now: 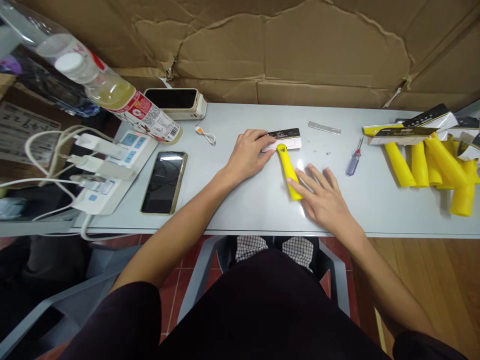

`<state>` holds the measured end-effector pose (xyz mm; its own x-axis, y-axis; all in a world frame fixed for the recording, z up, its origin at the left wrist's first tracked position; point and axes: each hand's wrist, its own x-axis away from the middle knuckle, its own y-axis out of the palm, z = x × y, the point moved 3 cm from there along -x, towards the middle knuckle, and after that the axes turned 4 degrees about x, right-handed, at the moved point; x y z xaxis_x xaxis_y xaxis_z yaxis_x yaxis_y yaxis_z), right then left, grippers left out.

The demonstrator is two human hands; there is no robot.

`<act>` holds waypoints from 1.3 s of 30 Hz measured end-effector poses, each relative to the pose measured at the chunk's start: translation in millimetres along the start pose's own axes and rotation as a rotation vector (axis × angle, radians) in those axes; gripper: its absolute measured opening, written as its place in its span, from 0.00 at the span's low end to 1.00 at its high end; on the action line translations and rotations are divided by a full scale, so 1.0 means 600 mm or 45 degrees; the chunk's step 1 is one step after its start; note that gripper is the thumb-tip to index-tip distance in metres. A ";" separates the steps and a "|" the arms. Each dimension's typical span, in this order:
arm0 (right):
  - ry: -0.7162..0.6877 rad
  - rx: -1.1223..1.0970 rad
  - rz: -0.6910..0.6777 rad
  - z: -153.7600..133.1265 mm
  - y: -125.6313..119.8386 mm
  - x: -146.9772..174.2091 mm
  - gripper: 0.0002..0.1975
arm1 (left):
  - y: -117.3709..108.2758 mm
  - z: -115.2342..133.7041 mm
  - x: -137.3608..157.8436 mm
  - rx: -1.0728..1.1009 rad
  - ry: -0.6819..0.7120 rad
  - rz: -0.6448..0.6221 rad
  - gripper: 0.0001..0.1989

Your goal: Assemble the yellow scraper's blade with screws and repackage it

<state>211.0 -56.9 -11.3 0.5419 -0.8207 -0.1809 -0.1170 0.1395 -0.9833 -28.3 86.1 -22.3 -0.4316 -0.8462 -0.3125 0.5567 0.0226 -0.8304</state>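
Observation:
My left hand [249,152] has its fingers over the left end of a black-and-white printed card [287,139], with the thumb by the lower edge. Just below the card lies a yellow plastic handle [288,172], its holed top end overlapping the card. The fingers of my right hand [324,197] are spread, and their tips touch the lower part of that handle. Up and to the right, a flat metal strip [324,128] rests on the table, with a few tiny metal pieces [328,153] below it. A small screwdriver [354,157] lies further right.
Several yellow handles [399,165] with black cards are heaped at the table's right end. To the left are a phone [164,182], a short white cable [206,135], a power strip [112,175] with plugs, and a drink bottle [138,107]. Cardboard [292,50] stands behind the table.

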 end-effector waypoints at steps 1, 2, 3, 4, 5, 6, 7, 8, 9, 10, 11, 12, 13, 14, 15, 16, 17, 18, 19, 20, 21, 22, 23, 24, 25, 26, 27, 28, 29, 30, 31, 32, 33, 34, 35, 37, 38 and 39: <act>-0.065 -0.006 0.020 -0.003 -0.002 0.000 0.34 | 0.000 0.003 0.000 -0.012 -0.003 0.007 0.17; -0.104 -0.015 0.047 -0.005 -0.004 -0.001 0.33 | -0.001 0.008 0.000 -0.032 -0.007 0.015 0.17; -0.121 -0.028 0.079 -0.007 -0.005 -0.001 0.31 | -0.001 0.012 0.001 -0.054 -0.012 0.018 0.17; -0.130 -0.046 0.111 -0.010 -0.006 0.000 0.29 | -0.002 0.017 0.002 -0.079 -0.018 0.017 0.18; -0.138 -0.069 0.138 -0.014 -0.006 0.000 0.28 | -0.002 0.022 0.003 -0.105 -0.026 0.014 0.18; -0.145 -0.096 0.158 -0.019 -0.006 0.001 0.29 | -0.003 0.026 0.004 -0.128 -0.033 0.010 0.18; -0.150 -0.122 0.168 -0.024 -0.007 0.003 0.31 | -0.003 0.030 0.006 -0.148 -0.036 0.007 0.19; -0.155 -0.144 0.173 -0.029 -0.007 0.004 0.32 | -0.004 0.032 0.007 -0.163 -0.035 0.006 0.19; -0.159 -0.157 0.174 -0.034 -0.007 0.006 0.34 | -0.004 0.034 0.009 -0.172 -0.032 0.005 0.20; -0.161 -0.163 0.173 -0.037 -0.007 0.007 0.35 | -0.004 0.036 0.010 -0.176 -0.028 0.005 0.20; -0.162 -0.166 0.175 -0.039 -0.008 0.007 0.35 | -0.005 0.036 0.011 -0.175 -0.023 0.005 0.20; -0.164 -0.170 0.181 -0.040 -0.009 0.007 0.35 | -0.005 0.036 0.011 -0.169 -0.017 0.005 0.20; -0.165 -0.177 0.192 -0.038 -0.010 0.006 0.35 | -0.005 0.036 0.011 -0.161 -0.009 0.005 0.20; -0.164 -0.187 0.211 -0.035 -0.011 0.004 0.35 | -0.005 0.036 0.011 -0.153 0.005 0.001 0.20; -0.158 -0.198 0.235 -0.029 -0.013 0.001 0.34 | -0.005 0.036 0.011 -0.146 0.025 -0.007 0.20; -0.148 -0.208 0.263 -0.023 -0.015 -0.003 0.34 | -0.005 0.036 0.010 -0.144 0.047 -0.017 0.20; -0.134 -0.214 0.287 -0.016 -0.017 -0.007 0.33 | -0.004 0.036 0.010 -0.146 0.071 -0.029 0.20; -0.122 -0.217 0.304 -0.009 -0.019 -0.012 0.31 | -0.004 0.037 0.009 -0.153 0.096 -0.037 0.19; -0.115 -0.223 0.313 -0.004 -0.021 -0.017 0.29 | -0.003 0.039 0.010 -0.164 0.120 -0.039 0.18; -0.113 -0.236 0.315 -0.001 -0.022 -0.021 0.27 | -0.003 0.041 0.011 -0.180 0.143 -0.034 0.17; -0.116 -0.252 0.311 0.001 -0.022 -0.025 0.24 | -0.004 0.043 0.013 -0.197 0.164 -0.025 0.16; -0.121 -0.265 0.303 0.000 -0.022 -0.027 0.23 | -0.004 0.045 0.015 -0.215 0.186 -0.017 0.15; -0.126 -0.269 0.297 -0.002 -0.021 -0.029 0.21 | -0.004 0.047 0.017 -0.231 0.208 -0.013 0.14; -0.127 -0.263 0.292 -0.004 -0.019 -0.029 0.21 | -0.004 0.049 0.020 -0.244 0.229 -0.011 0.14; -0.123 -0.249 0.285 -0.007 -0.017 -0.030 0.21 | -0.004 0.051 0.022 -0.254 0.249 -0.010 0.14; -0.116 -0.231 0.278 -0.009 -0.014 -0.029 0.21 | -0.003 0.053 0.025 -0.257 0.267 -0.009 0.14; -0.108 -0.217 0.269 -0.011 -0.012 -0.029 0.21 | -0.003 0.054 0.027 -0.255 0.277 -0.006 0.14; -0.100 -0.212 0.260 -0.011 -0.009 -0.028 0.22 | -0.003 0.054 0.028 -0.248 0.281 0.002 0.13; -0.095 -0.212 0.249 -0.011 -0.007 -0.027 0.22 | -0.003 0.054 0.029 -0.236 0.278 0.010 0.13; -0.091 -0.217 0.231 -0.010 -0.006 -0.027 0.22 | -0.004 0.054 0.030 -0.221 0.268 0.018 0.13; -0.086 -0.226 0.213 -0.009 -0.006 -0.026 0.23 | -0.004 0.053 0.030 -0.205 0.256 0.023 0.13; -0.078 -0.239 0.195 -0.007 -0.006 -0.025 0.24 | -0.005 0.053 0.031 -0.187 0.243 0.024 0.13; -0.066 -0.260 0.183 -0.005 -0.006 -0.024 0.26 | -0.006 0.053 0.031 -0.167 0.230 0.024 0.14; -0.052 -0.285 0.177 -0.003 -0.008 -0.022 0.28 | -0.007 0.053 0.031 -0.147 0.217 0.020 0.14; -0.038 -0.310 0.182 -0.001 -0.009 -0.020 0.29 | -0.009 0.054 0.032 -0.129 0.206 0.016 0.14; -0.010 -0.345 0.214 0.003 -0.011 -0.017 0.30 | -0.011 0.056 0.033 -0.099 0.189 0.022 0.15; 0.007 -0.343 0.234 0.005 -0.012 -0.017 0.30 | -0.012 0.056 0.033 -0.088 0.185 0.031 0.14; 0.028 -0.325 0.254 0.008 -0.012 -0.017 0.30 | -0.013 0.057 0.033 -0.078 0.186 0.037 0.14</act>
<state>210.3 -47.1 -2.4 0.4698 -0.8033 -0.3660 -0.4251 0.1575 -0.8913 -16.7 50.7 -6.5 -0.5175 -0.7581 -0.3968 0.5280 0.0821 -0.8453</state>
